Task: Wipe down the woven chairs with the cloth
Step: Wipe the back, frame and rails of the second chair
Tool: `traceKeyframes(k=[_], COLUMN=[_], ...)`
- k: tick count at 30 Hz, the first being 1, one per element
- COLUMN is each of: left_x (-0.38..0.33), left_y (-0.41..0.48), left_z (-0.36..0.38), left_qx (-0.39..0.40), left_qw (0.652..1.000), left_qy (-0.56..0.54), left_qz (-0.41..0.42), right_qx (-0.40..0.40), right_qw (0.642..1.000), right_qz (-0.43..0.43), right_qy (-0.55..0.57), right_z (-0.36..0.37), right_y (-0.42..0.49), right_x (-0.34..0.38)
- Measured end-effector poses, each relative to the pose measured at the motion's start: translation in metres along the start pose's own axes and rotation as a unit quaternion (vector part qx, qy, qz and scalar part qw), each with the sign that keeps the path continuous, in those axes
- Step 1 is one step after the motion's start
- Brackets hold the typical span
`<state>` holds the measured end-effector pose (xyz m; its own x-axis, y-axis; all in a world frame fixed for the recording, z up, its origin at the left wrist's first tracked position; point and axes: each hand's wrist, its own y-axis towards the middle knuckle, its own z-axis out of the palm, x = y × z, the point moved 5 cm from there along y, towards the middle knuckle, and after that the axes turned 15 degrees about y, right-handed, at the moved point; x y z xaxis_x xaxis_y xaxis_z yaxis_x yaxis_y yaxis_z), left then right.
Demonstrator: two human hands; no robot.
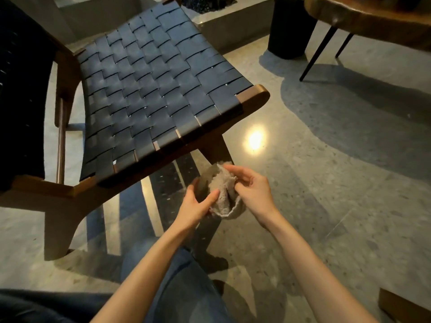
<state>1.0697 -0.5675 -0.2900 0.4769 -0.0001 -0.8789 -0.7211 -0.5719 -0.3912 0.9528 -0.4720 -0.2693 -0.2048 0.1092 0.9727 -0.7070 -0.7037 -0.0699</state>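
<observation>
A woven chair (149, 89) with a black strap seat and a brown wooden frame fills the upper left. Its dark backrest (21, 89) rises at the far left. In front of the seat's near edge, both hands hold a bunched grey-beige cloth (221, 190) above the floor. My left hand (198, 206) grips the cloth's left side with the thumb over it. My right hand (249, 187) pinches its right side with curled fingers. Neither the hands nor the cloth touch the chair.
A wooden table (363, 15) on thin black legs stands at the top right, with a black cylindrical bin (289, 26) beside it. A concrete planter ledge (224, 22) runs behind the chair. A wooden corner (405, 304) shows at the bottom right. My jeans-clad legs (182, 283) are below.
</observation>
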Motion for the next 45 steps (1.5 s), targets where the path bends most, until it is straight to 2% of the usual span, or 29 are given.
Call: traceKeyframes(k=[3, 8, 10, 12, 14, 16, 18, 20, 22, 24, 26, 28, 30, 31, 33, 35, 37, 39, 42, 45], left_x=[0.006, 0.007, 0.006, 0.003, -0.003, -0.008, -0.011, -0.009, 0.0, 0.006, -0.001, -0.015, -0.028, -0.031, -0.03, -0.029, -0.03, -0.029, -0.034, -0.052], left_y=[0.001, 0.006, 0.006, 0.004, 0.001, 0.001, -0.002, -0.006, -0.009, -0.012, -0.013, -0.014, -0.017, -0.019, -0.021, -0.023, -0.024, -0.027, -0.04, -0.049], left_z=[0.007, 0.004, 0.0, -0.004, -0.007, -0.013, -0.021, -0.032, -0.04, -0.039, -0.029, -0.011, 0.005, 0.009, 0.011, 0.006, -0.003, -0.018, -0.046, -0.069], left_qx=[0.037, -0.004, -0.015, -0.008, -0.001, -0.007, -0.019, -0.036, -0.037, -0.026, -0.014, 0.007, 0.015, 0.009, -0.021, -0.073, -0.132, -0.222, -0.355, -0.419], left_qw=[0.988, 0.974, 0.968, 0.959, 0.956, 0.956, 0.971, 0.997, 0.985, 0.955, 0.945, 0.943, 0.945, 0.954, 0.974, 0.972, 0.955, 0.933, 0.882, 0.844], left_qy=[-0.136, -0.188, -0.205, -0.241, -0.256, -0.263, -0.218, -0.046, 0.165, 0.288, 0.327, 0.32, 0.274, 0.231, 0.142, 0.138, 0.187, 0.225, 0.269, 0.28], left_qz=[-0.064, -0.126, -0.142, -0.146, -0.144, -0.128, -0.094, -0.055, -0.046, -0.058, -0.013, 0.095, 0.178, 0.193, 0.177, 0.174, 0.19, 0.17, 0.152, 0.186], right_qx=[0.038, 0.093, 0.149, 0.204, 0.192, 0.103, 0.008, -0.037, -0.053, -0.073, -0.093, -0.101, -0.109, -0.117, -0.127, -0.139, -0.17, -0.227, -0.299, -0.317], right_qw=[0.999, 0.994, 0.984, 0.965, 0.959, 0.976, 0.989, 0.995, 0.997, 0.997, 0.994, 0.99, 0.985, 0.981, 0.971, 0.959, 0.947, 0.94, 0.925, 0.911], right_qz=[0.022, 0.064, 0.077, 0.056, 0.025, 0.006, -0.007, -0.013, -0.02, -0.012, 0.028, 0.06, 0.08, 0.088, 0.102, 0.112, 0.115, 0.111, 0.106, 0.105], right_qy=[0.028, -0.012, -0.066, -0.154, -0.209, -0.193, -0.146, -0.09, -0.051, -0.015, 0.045, 0.081, 0.104, 0.126, 0.173, 0.221, 0.246, 0.229, 0.209, 0.244], right_z=[-0.003, -0.001, 0.003, 0.009, 0.011, 0.006, -0.004, -0.011, -0.012, -0.012, -0.008, -0.001, 0.005, 0.007, 0.008, 0.006, 0.002, -0.005, -0.007, 0.007], right_y=[0.002, -0.006, -0.014, -0.021, -0.024, -0.021, -0.017, -0.014, -0.012, -0.008, -0.005, -0.001, 0.002, 0.003, 0.004, 0.004, 0.004, 0.004, 0.0, 0.003], right_x=[0.007, 0.007, 0.006, 0.005, 0.003, 0.009, 0.019, 0.03, 0.041, 0.048, 0.052, 0.057, 0.063, 0.066, 0.071, 0.075, 0.076, 0.074, 0.063, 0.052])
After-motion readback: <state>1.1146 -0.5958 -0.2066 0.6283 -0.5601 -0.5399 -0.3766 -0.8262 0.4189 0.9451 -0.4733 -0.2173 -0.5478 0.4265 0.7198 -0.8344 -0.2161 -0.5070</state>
